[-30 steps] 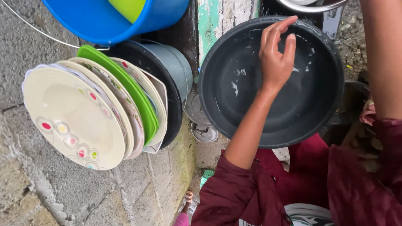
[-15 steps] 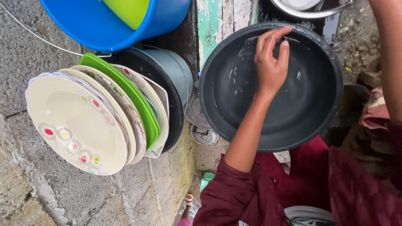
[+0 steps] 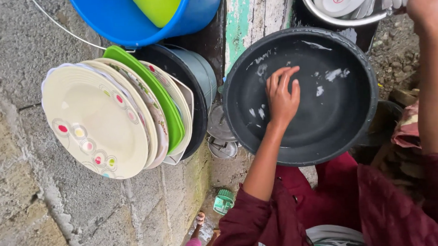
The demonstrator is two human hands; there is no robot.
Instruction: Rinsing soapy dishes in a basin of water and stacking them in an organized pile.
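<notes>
At the far left a stack of cream plates (image 3: 98,121) with coloured dots stands on edge against the concrete wall (image 3: 9,58), with a green plate (image 3: 151,84) among them and a dark pot (image 3: 195,87) behind. Above hangs a blue bucket (image 3: 126,19) holding a lime-green cup (image 3: 157,3). To the right sits the large black basin (image 3: 322,128), soapy streaks on its inner wall. The left hand (image 3: 282,95) lies flat inside it, fingers (image 3: 276,78) spread and pressed to the wet surface, gripping nothing; the basin surrounds the hand on every side. At the upper right the right hand (image 3: 428,3) reaches the rim of a metal bowl (image 3: 342,16) holding white dishes; whether it grips is hidden by the frame edge. Compared with half a second ago, the left hand has slid lower and further left within the basin, away from its upper rim.
</notes>
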